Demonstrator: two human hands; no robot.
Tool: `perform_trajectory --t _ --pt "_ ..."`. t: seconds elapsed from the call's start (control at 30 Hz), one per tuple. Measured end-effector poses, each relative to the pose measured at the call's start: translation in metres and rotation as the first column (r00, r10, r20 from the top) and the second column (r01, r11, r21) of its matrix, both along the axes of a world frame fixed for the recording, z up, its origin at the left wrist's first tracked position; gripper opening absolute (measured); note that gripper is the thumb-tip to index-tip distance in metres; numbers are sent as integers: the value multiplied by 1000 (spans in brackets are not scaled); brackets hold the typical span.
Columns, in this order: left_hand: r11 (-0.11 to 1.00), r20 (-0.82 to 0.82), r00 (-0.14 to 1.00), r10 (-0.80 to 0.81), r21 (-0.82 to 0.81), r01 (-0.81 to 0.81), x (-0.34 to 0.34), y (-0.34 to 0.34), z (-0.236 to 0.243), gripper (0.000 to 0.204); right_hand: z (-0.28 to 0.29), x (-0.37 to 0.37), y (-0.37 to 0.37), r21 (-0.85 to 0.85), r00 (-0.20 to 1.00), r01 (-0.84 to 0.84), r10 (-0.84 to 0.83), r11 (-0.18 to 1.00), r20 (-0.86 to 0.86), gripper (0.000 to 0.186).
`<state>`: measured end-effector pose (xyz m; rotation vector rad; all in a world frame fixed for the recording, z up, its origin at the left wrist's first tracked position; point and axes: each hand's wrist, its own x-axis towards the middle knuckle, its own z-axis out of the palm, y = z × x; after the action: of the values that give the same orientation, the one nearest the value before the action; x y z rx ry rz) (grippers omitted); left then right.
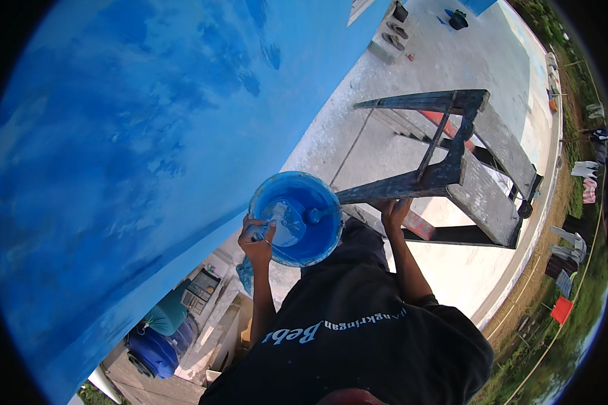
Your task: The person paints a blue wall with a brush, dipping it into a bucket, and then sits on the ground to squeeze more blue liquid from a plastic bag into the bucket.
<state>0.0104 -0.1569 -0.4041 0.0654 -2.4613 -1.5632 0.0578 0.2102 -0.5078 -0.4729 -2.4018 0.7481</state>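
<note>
A blue bucket (325, 236) is in front of my chest, with a pool of pale blue paint (284, 223) in its bottom. My left hand (257, 241) is closed round the bucket's near left rim. A paint-coated tool, perhaps a brush (317, 214), leans inside against the right wall of the bucket. My right hand (393, 214) grips the side of a dark, paint-spattered stepladder (402, 185), just right of the bucket; part of its fingers is hidden behind the rail. Along the left stands a wall (115, 148) with patchy light and dark blue paint.
Slippers (394, 37) lie on a ledge at the wall's far end, and a dark bucket (458, 20) stands beyond. Below left are a blue barrel (157, 351) and a teal sack (167, 314). Laundry (588, 182) and a red cloth (561, 310) hang past the pale floor's right edge (520, 273).
</note>
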Motion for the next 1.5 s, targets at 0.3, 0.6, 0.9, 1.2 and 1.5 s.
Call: perform_trajectory --t 0.3,0.6,0.9,1.2,1.5 --pt "994 157 986 61 83 -75 18 -16 -12 21 -3 -13 4 -18 774 10 3 1000 633 31" --pt "997 45 998 54 58 -57 11 -12 -49 33 -3 -7 3 129 783 -113 9 985 622 29" --pt "847 130 981 147 495 -193 -5 -3 -89 36 20 -9 -6 71 837 -55 7 996 548 23" --pt "792 55 937 344 520 -321 47 30 -112 35 30 -7 -13 79 879 -141 88 987 468 38" --pt "728 51 859 509 508 -461 131 69 -119 35 21 -1 0 178 876 -314 212 933 434 40"
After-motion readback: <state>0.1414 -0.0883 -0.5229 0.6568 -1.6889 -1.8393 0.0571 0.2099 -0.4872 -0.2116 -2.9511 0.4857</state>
